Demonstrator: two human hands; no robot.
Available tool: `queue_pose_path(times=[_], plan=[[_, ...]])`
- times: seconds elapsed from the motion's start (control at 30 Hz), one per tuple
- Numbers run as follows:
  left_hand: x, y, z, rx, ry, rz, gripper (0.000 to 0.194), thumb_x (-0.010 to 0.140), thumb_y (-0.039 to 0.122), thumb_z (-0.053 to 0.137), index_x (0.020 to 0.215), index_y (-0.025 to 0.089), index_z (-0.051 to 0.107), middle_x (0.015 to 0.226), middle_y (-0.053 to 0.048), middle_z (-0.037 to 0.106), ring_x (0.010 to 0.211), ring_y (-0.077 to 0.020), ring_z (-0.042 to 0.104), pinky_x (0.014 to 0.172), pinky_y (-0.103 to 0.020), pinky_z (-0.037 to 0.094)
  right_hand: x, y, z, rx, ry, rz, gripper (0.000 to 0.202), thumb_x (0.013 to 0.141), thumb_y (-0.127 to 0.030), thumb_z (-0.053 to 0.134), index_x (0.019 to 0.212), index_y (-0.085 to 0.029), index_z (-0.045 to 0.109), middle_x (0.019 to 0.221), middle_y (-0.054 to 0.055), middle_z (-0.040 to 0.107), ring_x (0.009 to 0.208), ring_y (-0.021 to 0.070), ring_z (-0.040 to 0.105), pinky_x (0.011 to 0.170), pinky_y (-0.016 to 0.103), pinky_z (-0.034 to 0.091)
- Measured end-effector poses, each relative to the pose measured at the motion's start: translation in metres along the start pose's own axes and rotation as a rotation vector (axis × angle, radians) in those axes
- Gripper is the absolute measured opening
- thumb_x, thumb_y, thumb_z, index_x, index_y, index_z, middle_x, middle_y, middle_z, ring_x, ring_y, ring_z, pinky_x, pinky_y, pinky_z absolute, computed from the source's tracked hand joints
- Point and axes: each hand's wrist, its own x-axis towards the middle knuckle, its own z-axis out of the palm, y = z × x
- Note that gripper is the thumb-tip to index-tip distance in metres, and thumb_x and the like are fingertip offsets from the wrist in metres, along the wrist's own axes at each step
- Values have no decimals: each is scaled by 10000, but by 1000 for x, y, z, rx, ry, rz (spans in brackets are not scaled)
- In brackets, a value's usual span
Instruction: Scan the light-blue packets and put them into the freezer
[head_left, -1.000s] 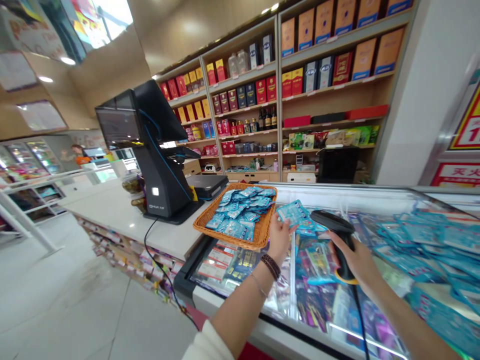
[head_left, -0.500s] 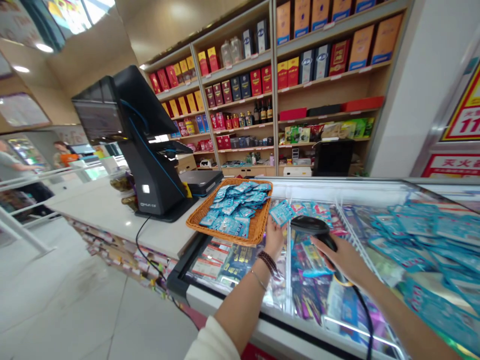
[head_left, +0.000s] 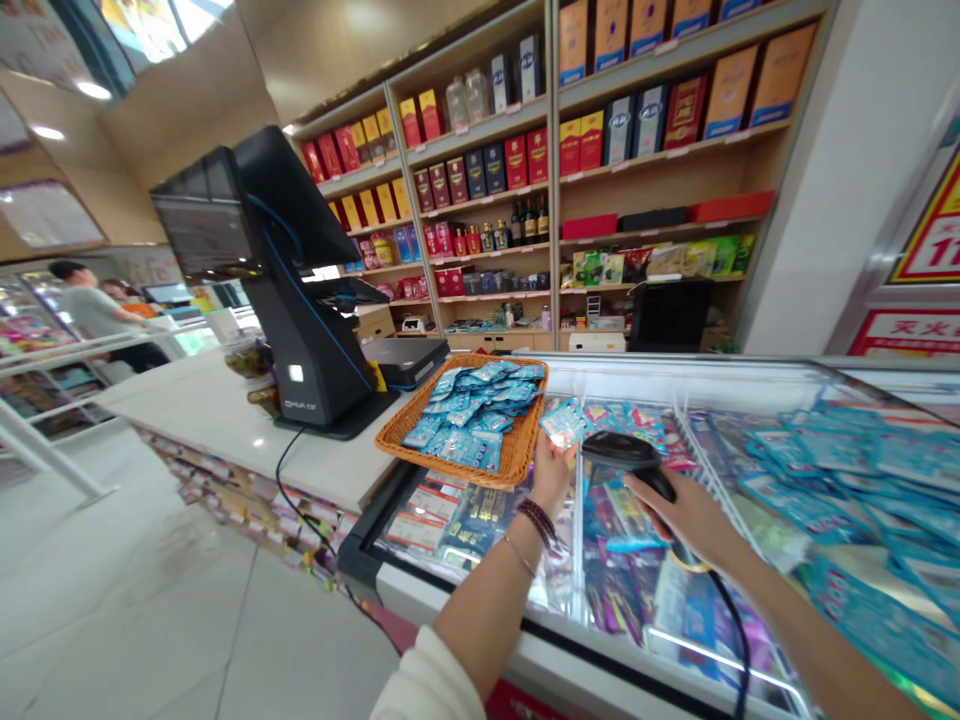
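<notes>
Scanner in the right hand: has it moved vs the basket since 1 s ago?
Yes. The scanner in the right hand has shifted left, toward the wicker basket and the blue packet held by the left hand.

Brightness: bright, even indoor light.
Source: ceiling lamps at upper left.
Glare: white streaks on the glass case; sheen on the floor.
Shadows: faint.
Distortion: wide-angle bending of the shelves toward the edges.
Focus: corners slightly soft.

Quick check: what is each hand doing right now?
Left hand: closed on a blue packet.
Right hand: closed on a black scanner.
</notes>
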Motion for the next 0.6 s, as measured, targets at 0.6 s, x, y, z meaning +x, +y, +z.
queue_pose_path(times=[0.6], plan=[[-14, -10, 71, 121, -201, -119, 314, 716, 393, 860, 789, 185, 637, 769, -15, 694, 796, -176, 708, 963, -406, 576, -22, 40, -116, 253, 401, 65, 472, 792, -657, 694, 633, -238, 544, 459, -57, 539, 314, 98, 440, 364, 248, 340]])
